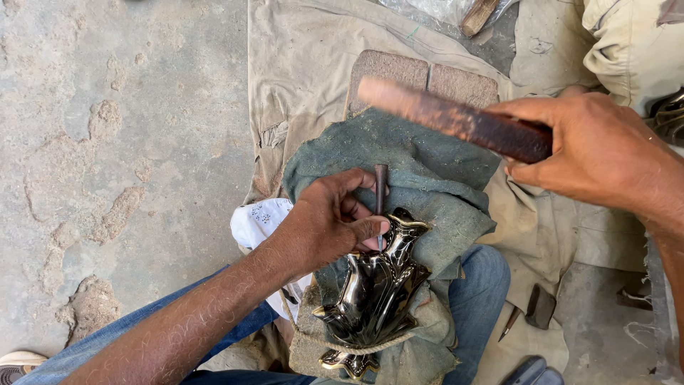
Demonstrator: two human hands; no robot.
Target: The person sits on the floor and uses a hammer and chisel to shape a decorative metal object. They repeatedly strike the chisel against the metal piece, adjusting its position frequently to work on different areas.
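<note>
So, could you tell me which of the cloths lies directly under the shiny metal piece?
The grey-green cloth, bunched beneath the shiny metal piece; the beige cloth lies flat underneath.

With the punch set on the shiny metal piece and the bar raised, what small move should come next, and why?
Probably a short tap of the rusty bar in the right hand onto the punch: the left hand holds it upright on the polished metal piece.
</note>
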